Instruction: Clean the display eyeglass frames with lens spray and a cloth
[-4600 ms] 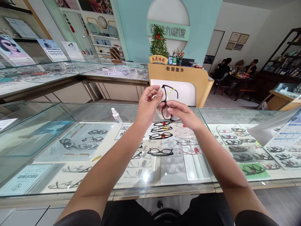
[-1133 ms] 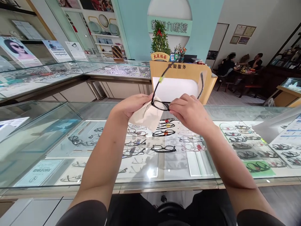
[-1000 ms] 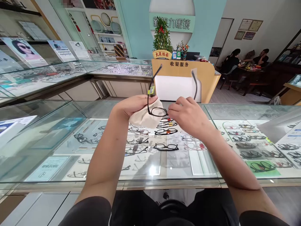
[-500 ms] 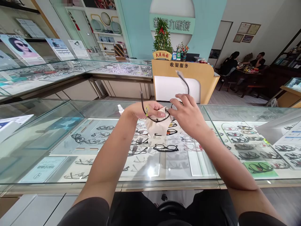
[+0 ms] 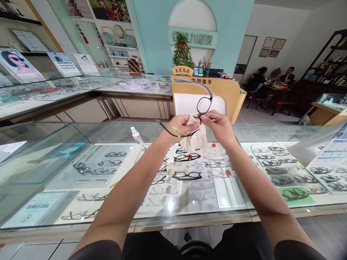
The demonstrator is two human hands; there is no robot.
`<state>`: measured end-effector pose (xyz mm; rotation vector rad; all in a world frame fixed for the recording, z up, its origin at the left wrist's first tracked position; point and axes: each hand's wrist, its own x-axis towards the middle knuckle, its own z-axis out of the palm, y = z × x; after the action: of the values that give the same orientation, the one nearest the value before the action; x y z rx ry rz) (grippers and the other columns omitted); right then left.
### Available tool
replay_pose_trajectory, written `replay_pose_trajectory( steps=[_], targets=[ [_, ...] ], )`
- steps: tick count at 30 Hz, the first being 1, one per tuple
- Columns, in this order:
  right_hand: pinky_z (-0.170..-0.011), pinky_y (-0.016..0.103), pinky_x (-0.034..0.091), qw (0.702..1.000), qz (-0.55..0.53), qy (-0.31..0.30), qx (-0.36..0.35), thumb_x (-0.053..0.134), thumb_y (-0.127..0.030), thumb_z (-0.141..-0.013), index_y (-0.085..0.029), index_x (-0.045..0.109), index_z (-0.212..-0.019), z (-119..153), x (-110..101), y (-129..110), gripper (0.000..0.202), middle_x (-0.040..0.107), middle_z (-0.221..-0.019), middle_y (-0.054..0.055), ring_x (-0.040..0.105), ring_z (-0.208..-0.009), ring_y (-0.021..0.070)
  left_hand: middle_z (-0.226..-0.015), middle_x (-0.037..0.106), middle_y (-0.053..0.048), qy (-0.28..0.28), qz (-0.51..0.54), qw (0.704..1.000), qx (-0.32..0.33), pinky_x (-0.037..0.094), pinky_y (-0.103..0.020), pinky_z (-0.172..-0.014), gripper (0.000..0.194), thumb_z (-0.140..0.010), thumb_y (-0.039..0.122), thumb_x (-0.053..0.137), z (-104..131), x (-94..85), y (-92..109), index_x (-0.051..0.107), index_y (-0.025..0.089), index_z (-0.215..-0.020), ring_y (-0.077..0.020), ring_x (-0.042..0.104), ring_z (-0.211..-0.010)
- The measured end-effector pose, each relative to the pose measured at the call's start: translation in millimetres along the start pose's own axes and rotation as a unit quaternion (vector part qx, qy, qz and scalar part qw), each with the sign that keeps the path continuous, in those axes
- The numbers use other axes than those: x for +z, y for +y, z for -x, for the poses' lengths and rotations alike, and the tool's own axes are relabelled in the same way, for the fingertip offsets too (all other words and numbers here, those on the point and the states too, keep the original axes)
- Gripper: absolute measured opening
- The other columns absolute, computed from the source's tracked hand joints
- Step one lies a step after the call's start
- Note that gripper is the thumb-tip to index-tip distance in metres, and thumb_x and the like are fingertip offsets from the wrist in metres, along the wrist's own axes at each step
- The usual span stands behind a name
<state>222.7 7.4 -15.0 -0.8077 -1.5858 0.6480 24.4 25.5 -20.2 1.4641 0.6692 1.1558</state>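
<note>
Above the glass counter I hold a pair of dark-framed eyeglasses (image 5: 204, 105), its temples spread apart. My left hand (image 5: 182, 126) is closed on a cream cleaning cloth (image 5: 193, 140), which wraps around one lens; that lens is mostly hidden. A yellow tag (image 5: 175, 131) hangs on the temple near my left wrist. With thumb and fingers, my right hand (image 5: 218, 124) pinches the frame around the bridge, beside the cloth. The other lens stands uncovered above my fingers, its temple pointing up and to the left.
Beneath my hands is a glass display counter (image 5: 200, 213) with rows of eyeglasses (image 5: 187, 175) inside. A white spray bottle (image 5: 136, 135) stands left of my hands. Beyond are a wooden cashier desk (image 5: 235, 92) and another showcase (image 5: 130, 85). People (image 5: 257, 80) sit at a table far right.
The eyeglasses have turned, so the uncovered lens now rises above my right hand. My right fingers have shifted from the lens side to the bridge. The spray bottle has come more fully into view.
</note>
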Motion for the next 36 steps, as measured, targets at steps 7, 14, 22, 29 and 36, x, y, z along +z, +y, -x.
replay_pose_trajectory(
  steps=[7,14,22,29,36],
  targets=[
    [-0.099,0.041,0.054,0.993,-0.109,-0.003,0.043,0.093,-0.071,-0.077,-0.026,0.09,-0.088,-4,4,5,0.047,0.079,-0.1,0.005,0.069,-0.102,0.0225,-0.058,0.041,0.004,0.037,-0.064,0.994,0.085,0.022,-0.026,-0.055,0.072,-0.073,0.076,0.093,0,10.1,1,0.052,0.018,-0.061,-0.0083,0.033,-0.057],
    [-0.1,0.042,0.053,0.993,-0.11,0.014,0.05,0.094,-0.066,-0.078,-0.028,0.092,-0.09,-4,-3,1,0.039,0.077,-0.1,0.004,0.068,-0.102,0.0223,-0.085,0.073,-0.002,-0.011,0.03,0.999,0.017,0.05,-0.027,-0.068,0.075,-0.058,0.06,0.107,3,16.6,-2,0.076,0.016,-0.111,-0.0161,0.064,-0.072],
    [-0.088,0.039,0.052,0.998,-0.061,-0.004,0.032,0.086,-0.064,-0.088,-0.024,0.084,-0.088,-2,1,0,0.04,0.074,-0.093,0.003,0.064,-0.091,0.0202,-0.06,0.039,0.004,0.074,-0.082,0.986,0.121,0.022,-0.028,-0.056,0.074,-0.08,0.082,0.086,5,20.0,-3,0.049,0.02,-0.064,-0.0098,0.03,-0.059],
    [-0.083,0.043,0.04,0.874,0.425,-0.025,-0.236,0.055,-0.029,-0.114,-0.024,0.082,-0.118,3,-12,-8,0.028,0.076,-0.102,0.009,0.06,-0.092,0.0252,-0.084,0.073,-0.005,0.018,-0.005,0.999,-0.045,0.048,-0.027,-0.067,0.056,-0.071,0.062,0.099,6,2.7,-1,0.076,0.015,-0.091,-0.0169,0.063,-0.074],
    [-0.08,0.044,0.034,0.789,0.537,-0.043,-0.294,0.052,-0.02,-0.116,-0.031,0.084,-0.132,1,-12,2,0.037,0.078,-0.101,0.008,0.057,-0.091,0.0258,-0.084,0.069,-0.003,-0.04,-0.027,0.997,-0.061,0.045,-0.026,-0.072,0.055,-0.065,0.051,0.105,6,-7.8,4,0.078,0.014,-0.094,-0.0151,0.06,-0.076]
  ],
)
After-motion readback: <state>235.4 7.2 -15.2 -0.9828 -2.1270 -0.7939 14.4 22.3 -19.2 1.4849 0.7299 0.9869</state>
